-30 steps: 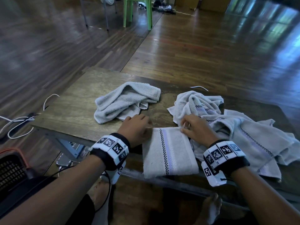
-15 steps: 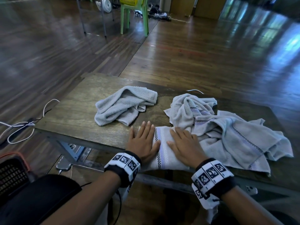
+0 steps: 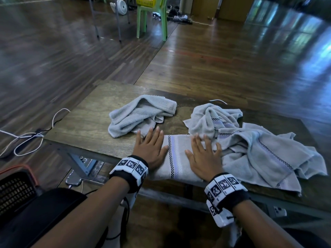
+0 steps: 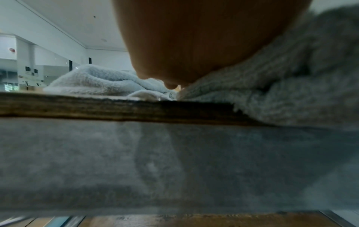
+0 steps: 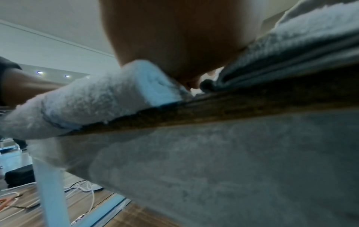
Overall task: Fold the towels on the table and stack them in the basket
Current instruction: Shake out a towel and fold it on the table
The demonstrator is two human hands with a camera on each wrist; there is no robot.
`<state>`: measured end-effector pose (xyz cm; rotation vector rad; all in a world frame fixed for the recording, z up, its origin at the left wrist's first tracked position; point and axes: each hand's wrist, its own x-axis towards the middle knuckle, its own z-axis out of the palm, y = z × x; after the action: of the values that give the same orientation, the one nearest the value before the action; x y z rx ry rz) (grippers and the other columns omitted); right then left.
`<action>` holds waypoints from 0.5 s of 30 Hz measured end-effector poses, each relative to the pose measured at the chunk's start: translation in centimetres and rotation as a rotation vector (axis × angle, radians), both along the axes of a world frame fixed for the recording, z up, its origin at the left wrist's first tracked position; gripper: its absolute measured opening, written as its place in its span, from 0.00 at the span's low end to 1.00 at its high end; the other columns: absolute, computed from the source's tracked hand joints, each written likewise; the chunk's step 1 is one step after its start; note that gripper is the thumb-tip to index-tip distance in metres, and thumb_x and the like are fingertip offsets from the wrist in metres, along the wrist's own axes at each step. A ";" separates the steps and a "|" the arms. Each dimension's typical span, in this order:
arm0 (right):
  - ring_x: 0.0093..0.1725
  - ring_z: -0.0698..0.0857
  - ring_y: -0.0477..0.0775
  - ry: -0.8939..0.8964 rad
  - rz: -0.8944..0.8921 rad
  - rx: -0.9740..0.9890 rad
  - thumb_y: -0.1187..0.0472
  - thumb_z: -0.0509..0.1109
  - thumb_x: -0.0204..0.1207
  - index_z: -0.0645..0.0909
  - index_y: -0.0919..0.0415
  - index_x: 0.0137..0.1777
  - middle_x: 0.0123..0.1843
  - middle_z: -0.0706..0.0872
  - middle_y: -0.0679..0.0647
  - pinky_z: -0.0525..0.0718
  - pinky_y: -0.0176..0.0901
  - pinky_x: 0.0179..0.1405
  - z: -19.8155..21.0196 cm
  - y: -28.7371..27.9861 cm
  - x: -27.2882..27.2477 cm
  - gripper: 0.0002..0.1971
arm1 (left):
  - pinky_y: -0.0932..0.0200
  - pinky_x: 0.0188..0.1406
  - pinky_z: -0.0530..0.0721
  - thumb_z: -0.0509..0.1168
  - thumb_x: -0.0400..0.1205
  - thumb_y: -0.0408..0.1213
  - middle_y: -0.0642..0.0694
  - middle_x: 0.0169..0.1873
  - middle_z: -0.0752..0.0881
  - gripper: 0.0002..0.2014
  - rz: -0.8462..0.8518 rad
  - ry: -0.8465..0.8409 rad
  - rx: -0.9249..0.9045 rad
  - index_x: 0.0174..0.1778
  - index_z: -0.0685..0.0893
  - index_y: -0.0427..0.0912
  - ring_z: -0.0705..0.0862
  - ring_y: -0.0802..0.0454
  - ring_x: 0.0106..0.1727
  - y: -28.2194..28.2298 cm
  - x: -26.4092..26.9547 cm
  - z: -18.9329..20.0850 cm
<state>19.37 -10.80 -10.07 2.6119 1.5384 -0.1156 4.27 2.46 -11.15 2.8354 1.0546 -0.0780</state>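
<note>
The folded towel (image 3: 177,156) at the table's (image 3: 86,133) near edge is pressed by both flat, spread hands: left (image 3: 149,149), right (image 3: 206,158). It is flanked by crumpled towels (image 3: 141,115) and a heap (image 3: 259,147).

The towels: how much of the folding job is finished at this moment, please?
Done: none shows as stacked; only a corner of the basket is in view. In hand: the left hand and right hand press flat on the folded towel at the table edge. Left: the plain towel, the striped heap.
</note>
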 end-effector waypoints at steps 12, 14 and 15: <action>0.63 0.73 0.60 0.295 -0.295 0.115 0.36 0.52 0.77 0.78 0.50 0.26 0.45 0.86 0.52 0.60 0.62 0.64 3.0 -0.6 1.8 0.26 | 0.56 0.49 0.76 0.61 0.81 0.44 0.39 0.53 0.84 0.14 0.416 -0.367 -0.531 0.55 0.79 0.37 0.81 0.42 0.54 -0.8 -1.5 3.0; 0.61 0.74 0.60 0.300 -0.286 0.110 0.34 0.56 0.75 0.77 0.49 0.23 0.39 0.85 0.49 0.60 0.63 0.66 2.9 -0.5 1.7 0.26 | 0.59 0.40 0.73 0.63 0.80 0.42 0.41 0.44 0.85 0.12 0.411 -0.358 -0.554 0.47 0.81 0.35 0.81 0.44 0.47 -0.7 -1.7 3.2; 0.59 0.76 0.59 0.313 -0.289 0.123 0.34 0.58 0.73 0.78 0.49 0.21 0.36 0.84 0.47 0.61 0.63 0.67 2.8 -0.4 1.8 0.26 | 0.59 0.37 0.72 0.64 0.80 0.42 0.43 0.37 0.83 0.11 0.405 -0.347 -0.567 0.41 0.81 0.36 0.80 0.45 0.42 -0.7 -1.7 3.3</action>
<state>21.20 -11.18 -7.30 3.0176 1.2662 -0.4894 2.55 1.74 -7.83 2.0089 1.2527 0.1269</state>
